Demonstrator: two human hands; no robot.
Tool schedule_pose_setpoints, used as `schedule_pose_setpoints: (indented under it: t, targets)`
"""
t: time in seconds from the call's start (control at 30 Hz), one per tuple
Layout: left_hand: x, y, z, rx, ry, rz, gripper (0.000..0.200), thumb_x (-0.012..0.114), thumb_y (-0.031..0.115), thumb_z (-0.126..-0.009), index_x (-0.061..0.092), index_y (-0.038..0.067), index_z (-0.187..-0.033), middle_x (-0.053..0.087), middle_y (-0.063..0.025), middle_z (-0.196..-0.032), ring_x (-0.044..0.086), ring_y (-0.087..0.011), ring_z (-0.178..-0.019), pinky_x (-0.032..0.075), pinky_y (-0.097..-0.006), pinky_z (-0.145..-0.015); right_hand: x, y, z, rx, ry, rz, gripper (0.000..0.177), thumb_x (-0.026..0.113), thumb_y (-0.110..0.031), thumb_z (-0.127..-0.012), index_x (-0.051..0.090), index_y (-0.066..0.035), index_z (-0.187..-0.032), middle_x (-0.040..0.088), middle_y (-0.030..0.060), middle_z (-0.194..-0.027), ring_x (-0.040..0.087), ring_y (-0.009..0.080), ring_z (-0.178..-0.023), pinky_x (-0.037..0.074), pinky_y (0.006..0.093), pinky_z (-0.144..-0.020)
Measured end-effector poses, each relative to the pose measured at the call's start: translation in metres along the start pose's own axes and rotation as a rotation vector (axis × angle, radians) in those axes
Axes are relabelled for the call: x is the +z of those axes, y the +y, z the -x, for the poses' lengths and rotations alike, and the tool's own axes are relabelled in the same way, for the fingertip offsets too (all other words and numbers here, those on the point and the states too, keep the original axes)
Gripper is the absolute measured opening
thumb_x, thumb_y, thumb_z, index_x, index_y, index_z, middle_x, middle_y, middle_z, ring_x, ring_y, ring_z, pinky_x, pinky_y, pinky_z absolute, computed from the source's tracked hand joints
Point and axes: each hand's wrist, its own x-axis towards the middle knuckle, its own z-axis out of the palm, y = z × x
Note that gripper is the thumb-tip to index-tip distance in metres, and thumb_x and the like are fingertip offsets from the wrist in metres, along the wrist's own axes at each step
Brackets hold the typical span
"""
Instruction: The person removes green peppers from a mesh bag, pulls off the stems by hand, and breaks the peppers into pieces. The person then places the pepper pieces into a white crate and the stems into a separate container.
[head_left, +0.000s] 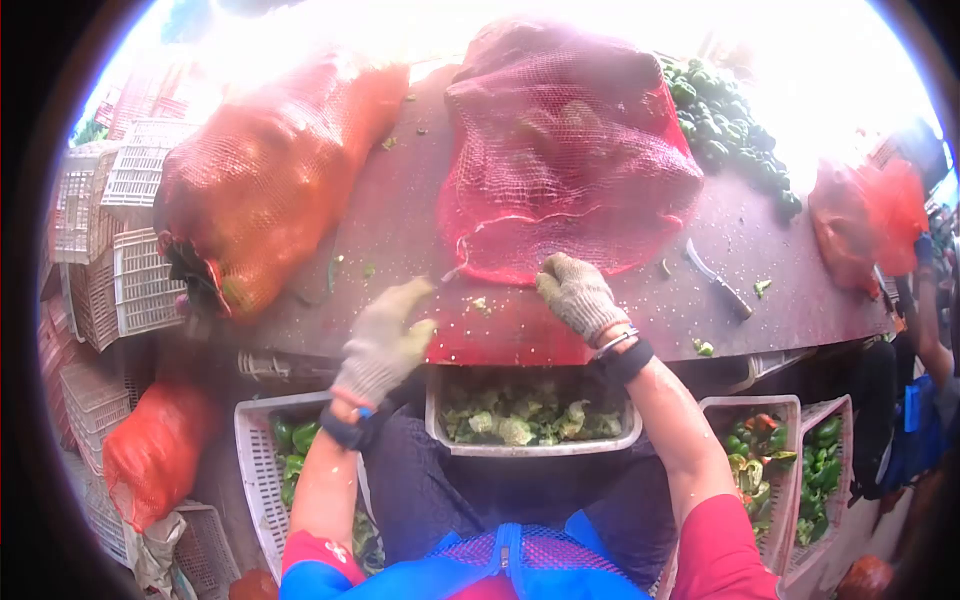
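A large pink mesh bag [570, 190] filled with bulky contents lies on the table in front of me, its edge facing me. My right hand [580, 295], in a knit glove, has its fingers curled at that edge and pinches the mesh. To the left, my gloved left hand [385, 340] hovers near the table's front edge, thumb and fingers apart, holding nothing. A knife [718, 280] with a curved blade and dark handle rests to the right of the bag. Below the table edge sits a crate [535, 450] of pale green vegetable trimmings.
Orange mesh sacks stand at the left [280, 180] and on the floor [160, 450]. Green peppers [725, 120] are heaped at the back right. Crates with peppers flank me, left [255, 470] and right [797, 480]. A person's arm [930, 320] shows beside a red sack [865, 215].
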Motion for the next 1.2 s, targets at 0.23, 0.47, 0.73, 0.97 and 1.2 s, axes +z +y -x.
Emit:
schedule_pose_setpoints:
  t: [0.23,0.47,0.73,0.97,1.2]
  targets:
    - [0.123,0.014,-0.165,-0.195,-0.154,-0.273,0.066,0.059,0.009,-0.085,0.034,0.008,-0.146,0.065,-0.0216,-0.096,0.064,-0.0347,-0.096,0.050,-0.0417,-0.087,-0.020,0.055,-0.094,0.162,-0.011,0.323,0.049,0.051,-0.024,-0.087,0.049,-0.007,-0.134,0.065,0.0261,-0.102,0.063,0.0437,-0.093,0.050,0.0511,-0.080]
    - [0.115,-0.018,-0.255,0.244,0.455,-0.226,0.073,0.065,0.021,-0.084,0.029,0.006,-0.146,0.055,-0.0243,-0.126,0.054,-0.0398,-0.115,0.043,-0.0479,-0.097,-0.075,0.071,-0.188,-0.252,0.577,0.282,0.043,0.056,-0.023,-0.089,0.052,-0.009,-0.130,0.059,0.0234,-0.115,0.058,0.0429,-0.101,0.048,0.0504,-0.087]
    - [0.091,0.006,-0.327,-0.085,-0.098,-0.364,0.071,0.064,0.056,-0.084,0.046,0.013,-0.138,0.060,-0.0195,-0.125,0.057,-0.0365,-0.116,0.044,-0.0443,-0.100,-0.095,0.044,-0.270,0.231,0.106,-0.040,0.077,0.067,-0.054,-0.071,0.052,-0.012,-0.135,0.056,0.0223,-0.131,0.053,0.0383,-0.121,0.043,0.0454,-0.102]
    - [0.085,-0.006,-0.254,0.150,-0.272,-0.251,0.079,0.070,0.056,-0.077,0.043,0.014,-0.139,0.058,-0.0182,-0.127,0.056,-0.0348,-0.117,0.047,-0.0431,-0.097,-0.071,0.038,-0.200,-0.110,0.223,-0.021,0.074,0.071,-0.048,-0.074,0.051,-0.009,-0.134,0.056,0.0218,-0.128,0.055,0.0368,-0.119,0.043,0.0428,-0.102]
    - [0.076,-0.043,-0.169,0.363,0.124,-0.094,0.073,0.068,0.056,-0.080,0.053,0.004,-0.128,0.055,-0.0250,-0.124,0.055,-0.0447,-0.113,0.046,-0.0460,-0.096,-0.029,0.039,-0.137,-0.373,0.353,-0.029,0.059,0.065,-0.045,-0.085,0.055,-0.007,-0.129,0.058,0.0181,-0.126,0.057,0.0339,-0.116,0.045,0.0408,-0.098]
